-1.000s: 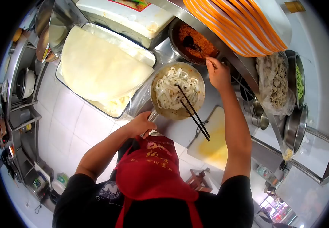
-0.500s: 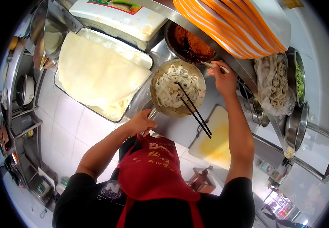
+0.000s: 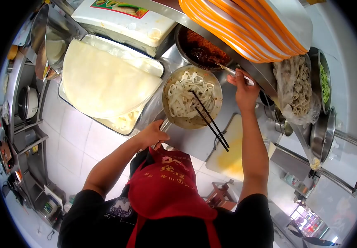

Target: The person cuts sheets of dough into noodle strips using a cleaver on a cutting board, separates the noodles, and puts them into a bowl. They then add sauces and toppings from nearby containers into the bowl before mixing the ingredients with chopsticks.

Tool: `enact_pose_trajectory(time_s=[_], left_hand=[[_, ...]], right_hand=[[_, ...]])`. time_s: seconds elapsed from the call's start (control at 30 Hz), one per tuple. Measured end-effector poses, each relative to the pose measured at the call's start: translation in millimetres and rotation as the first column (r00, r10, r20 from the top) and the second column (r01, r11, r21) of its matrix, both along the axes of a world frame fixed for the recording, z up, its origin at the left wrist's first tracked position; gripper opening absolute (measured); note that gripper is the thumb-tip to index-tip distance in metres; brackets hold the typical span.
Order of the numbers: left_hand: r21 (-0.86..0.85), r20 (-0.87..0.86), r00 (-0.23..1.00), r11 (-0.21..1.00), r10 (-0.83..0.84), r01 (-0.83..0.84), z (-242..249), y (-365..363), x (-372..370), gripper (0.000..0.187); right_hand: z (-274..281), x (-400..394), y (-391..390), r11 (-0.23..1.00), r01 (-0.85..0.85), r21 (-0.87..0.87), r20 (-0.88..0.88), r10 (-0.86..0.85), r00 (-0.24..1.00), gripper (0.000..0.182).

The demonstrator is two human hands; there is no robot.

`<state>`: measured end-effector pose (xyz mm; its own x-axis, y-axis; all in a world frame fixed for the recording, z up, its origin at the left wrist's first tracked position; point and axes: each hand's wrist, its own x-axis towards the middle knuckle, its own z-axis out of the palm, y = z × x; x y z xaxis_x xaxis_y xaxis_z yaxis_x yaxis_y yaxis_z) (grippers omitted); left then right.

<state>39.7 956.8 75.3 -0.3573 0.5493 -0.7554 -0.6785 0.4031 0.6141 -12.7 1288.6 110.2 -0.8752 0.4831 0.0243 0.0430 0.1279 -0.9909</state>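
the left hand is closed round the handle of the round steel pan of wide white noodles, which sits on the steel counter with 2 black chopsticks resting in it. loaded, it likely handles heavy and slippery; the handle is the safest hold. the right hand pinches a metal spoon, now lifted from the dark bowl of red chilli paste towards the pan.

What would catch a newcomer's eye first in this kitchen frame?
The metal bowl of wide white noodles at centre, black chopsticks resting across it. The left hand grips its near edge, while the right hand holds a spoon reaching into the red chili bowl behind. Orange plates are stacked top right.
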Motion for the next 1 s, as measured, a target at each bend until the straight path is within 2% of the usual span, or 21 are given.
enact_pose_trajectory(time_s=[0.13,0.2,0.23,0.3,0.33,0.4,0.5,0.63,0.73,0.8,0.83,0.9,0.93,1.0], left_hand=[[0.002,0.001,1.0,1.0,0.0,0.0,-2,0,1,0.026],[0.007,-0.008,1.0,1.0,-0.002,0.002,1,-1,0,0.026],[0.008,-0.009,1.0,1.0,-0.001,0.001,2,-1,0,0.026],[0.009,0.005,1.0,1.0,0.006,-0.006,1,0,3,0.025],[0.01,0.004,1.0,1.0,0.007,-0.007,2,0,3,0.025],[0.013,-0.026,1.0,1.0,0.005,-0.004,5,2,6,0.025],[0.007,-0.046,0.999,1.0,0.014,-0.014,2,2,10,0.024],[0.008,-0.07,0.998,1.0,0.009,-0.008,-7,1,23,0.025],[0.008,-0.069,0.996,0.998,0.062,-0.062,-2,7,28,0.024],[0.001,-0.063,0.995,0.997,0.072,-0.072,-1,9,30,0.024],[-0.001,-0.064,0.995,0.997,0.071,-0.071,-1,9,30,0.024],[0.006,-0.065,0.995,0.997,0.072,-0.072,1,9,30,0.025],[0.002,-0.063,0.995,0.997,0.072,-0.073,-1,10,30,0.025],[0.01,-0.056,0.996,0.998,0.067,-0.066,-4,10,29,0.026]], right_hand=[[-1,1,1,0.998,-0.047,0.028,-0.053,0.049,0.997,0.026],[3,-1,-5,0.996,-0.001,-0.085,-0.05,-0.004,0.999,0.026],[4,-2,-7,0.996,-0.002,-0.084,-0.051,-0.002,0.999,0.026],[2,-2,-9,0.965,0.108,-0.239,-0.03,-0.119,0.992,0.023],[-2,-2,-8,0.965,0.108,-0.238,-0.031,-0.119,0.992,0.023],[-10,-1,-3,0.887,0.25,-0.389,0.03,-0.259,0.965,0.023],[-8,3,2,0.839,0.26,-0.477,0.051,-0.269,0.962,0.026],[1,12,-3,0.833,0.267,-0.484,0.038,-0.284,0.958,0.028],[8,9,-11,0.864,0.237,-0.444,-0.021,-0.275,0.961,0.029],[1,-3,-14,0.93,0.2,-0.31,-0.051,-0.226,0.973,0.029],[-1,-8,-14,0.929,0.2,-0.312,-0.051,-0.227,0.973,0.029],[-3,-20,-15,0.966,0.106,-0.234,-0.065,-0.124,0.99,0.027],[-10,-23,-16,0.966,0.106,-0.238,-0.062,-0.124,0.99,0.027],[-24,-29,-17,1.0,0.013,-0.022,-0.13,-0.015,0.991,0.024]])
